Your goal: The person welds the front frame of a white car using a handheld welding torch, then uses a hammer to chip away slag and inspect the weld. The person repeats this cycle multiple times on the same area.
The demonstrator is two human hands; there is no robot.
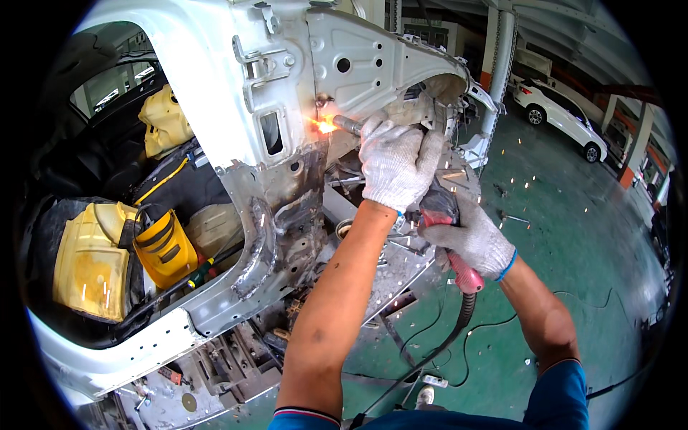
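Observation:
A welding torch with a red handle [466, 276] and a black ribbed hose is in both my hands. My left hand [398, 161], in a white knitted glove, is closed round its front end just behind the metal nozzle [348, 125]. My right hand [474, 233], gloved the same way, grips the handle lower down. At the nozzle's tip a bright orange flame-like glow [326, 125] meets the seam of the white car body pillar [283, 86]. The metal round it is scorched brown. Sparks fly off to the right.
Left of the pillar, the open door frame shows yellow padding [93, 265] and a yellow and black item [166, 247]. Tools and metal scraps lie below the body. The hose and cables run over the green floor [545, 236]. A white car [562, 115] stands farther back.

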